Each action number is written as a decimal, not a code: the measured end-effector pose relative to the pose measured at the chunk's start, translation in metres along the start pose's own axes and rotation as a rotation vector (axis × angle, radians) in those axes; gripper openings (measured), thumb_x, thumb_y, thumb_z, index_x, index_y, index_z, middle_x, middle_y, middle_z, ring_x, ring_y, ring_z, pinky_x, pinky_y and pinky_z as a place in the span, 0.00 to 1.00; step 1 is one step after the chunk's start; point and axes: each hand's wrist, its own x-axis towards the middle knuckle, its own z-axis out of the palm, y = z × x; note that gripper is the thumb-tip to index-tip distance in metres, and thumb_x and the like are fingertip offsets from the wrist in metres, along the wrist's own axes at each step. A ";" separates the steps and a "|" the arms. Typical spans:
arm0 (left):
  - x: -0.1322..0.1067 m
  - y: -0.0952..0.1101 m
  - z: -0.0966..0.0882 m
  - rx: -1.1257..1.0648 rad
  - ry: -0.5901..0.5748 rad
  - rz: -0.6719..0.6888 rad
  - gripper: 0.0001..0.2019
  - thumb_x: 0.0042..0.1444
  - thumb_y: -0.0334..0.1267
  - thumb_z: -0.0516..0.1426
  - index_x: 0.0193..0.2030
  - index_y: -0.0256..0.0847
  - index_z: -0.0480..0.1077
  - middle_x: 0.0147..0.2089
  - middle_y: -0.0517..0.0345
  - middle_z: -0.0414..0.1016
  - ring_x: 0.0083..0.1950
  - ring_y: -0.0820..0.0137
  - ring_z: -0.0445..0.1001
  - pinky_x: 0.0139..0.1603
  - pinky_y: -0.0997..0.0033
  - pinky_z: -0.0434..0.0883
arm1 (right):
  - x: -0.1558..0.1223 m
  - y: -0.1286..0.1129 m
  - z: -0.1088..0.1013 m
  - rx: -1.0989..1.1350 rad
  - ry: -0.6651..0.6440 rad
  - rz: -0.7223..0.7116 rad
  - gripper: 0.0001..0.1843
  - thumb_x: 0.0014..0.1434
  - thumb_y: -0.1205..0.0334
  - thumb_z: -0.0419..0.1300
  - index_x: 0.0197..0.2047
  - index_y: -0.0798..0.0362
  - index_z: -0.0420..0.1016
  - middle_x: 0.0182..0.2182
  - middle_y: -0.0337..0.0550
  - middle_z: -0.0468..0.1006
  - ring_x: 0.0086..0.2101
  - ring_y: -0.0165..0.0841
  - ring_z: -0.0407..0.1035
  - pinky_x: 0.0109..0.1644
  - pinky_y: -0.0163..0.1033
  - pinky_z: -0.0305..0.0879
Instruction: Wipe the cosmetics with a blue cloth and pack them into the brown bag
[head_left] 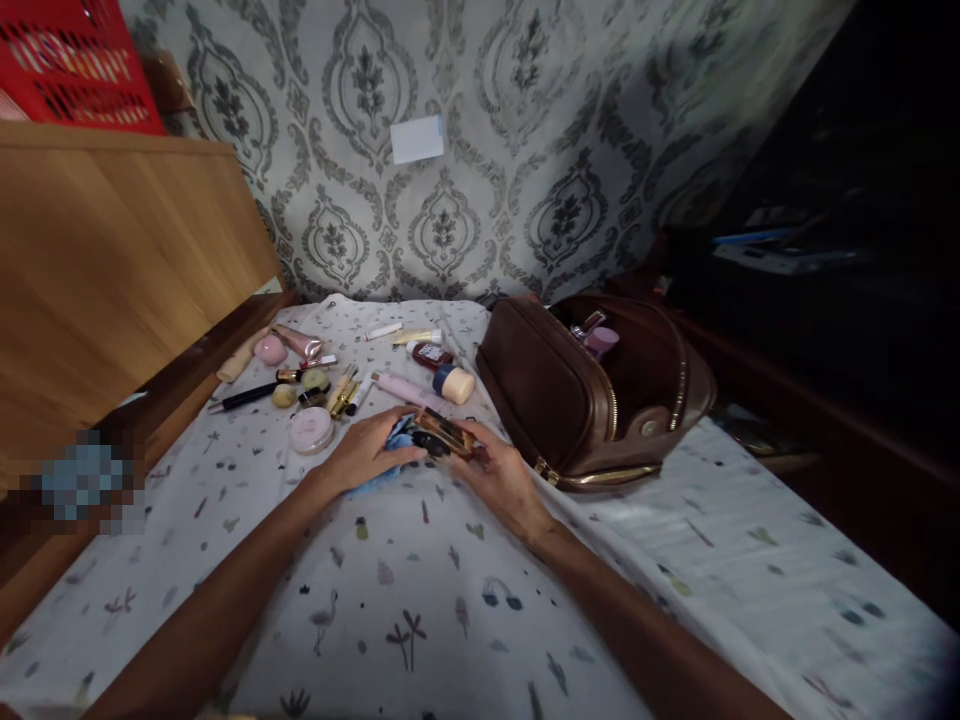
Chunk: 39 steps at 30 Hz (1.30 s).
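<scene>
In the head view my left hand [367, 448] is closed on a blue cloth [375, 480], pressing it to a dark, gold-edged makeup compact [442, 432]. My right hand [504, 478] grips the right side of that compact. Fingers and cloth hide part of it, so its exact kind is hard to make out. Just beyond lie a lilac tube [405, 388] and a cream bottle with a navy cap [454, 383]. A round pink powder case [311, 430] sits left of my left hand. To the right stands an unzipped brown makeup bag [547, 370], with a purple-capped item [601, 342] inside.
Several more cosmetics, among them a pink sponge [270, 350], a black pencil [251, 397] and a dark red bottle [431, 355], lie on the patterned sheet [420, 580]. A wooden cabinet [127, 210] bounds the left, and a patterned wall [480, 190] rises behind.
</scene>
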 end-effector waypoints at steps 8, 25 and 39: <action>0.002 0.009 0.005 0.089 0.361 0.023 0.17 0.70 0.44 0.45 0.54 0.42 0.71 0.51 0.50 0.78 0.52 0.61 0.76 0.55 0.60 0.71 | -0.001 -0.010 0.000 -0.061 -0.040 0.048 0.08 0.57 0.62 0.62 0.41 0.51 0.76 0.29 0.35 0.74 0.29 0.30 0.66 0.34 0.36 0.64; -0.003 0.037 0.019 0.479 0.415 0.533 0.18 0.68 0.29 0.48 0.61 0.39 0.68 0.51 0.45 0.77 0.52 0.60 0.74 0.51 0.57 0.75 | -0.004 -0.010 0.002 -0.220 0.025 -0.103 0.07 0.56 0.65 0.65 0.39 0.51 0.75 0.33 0.40 0.78 0.31 0.33 0.71 0.35 0.36 0.69; 0.001 -0.016 0.022 0.124 0.169 0.184 0.11 0.67 0.34 0.45 0.35 0.42 0.65 0.34 0.56 0.70 0.36 0.67 0.71 0.40 0.68 0.69 | -0.001 -0.012 -0.003 -0.187 0.052 -0.059 0.06 0.55 0.63 0.66 0.37 0.52 0.75 0.32 0.38 0.73 0.27 0.29 0.65 0.31 0.34 0.65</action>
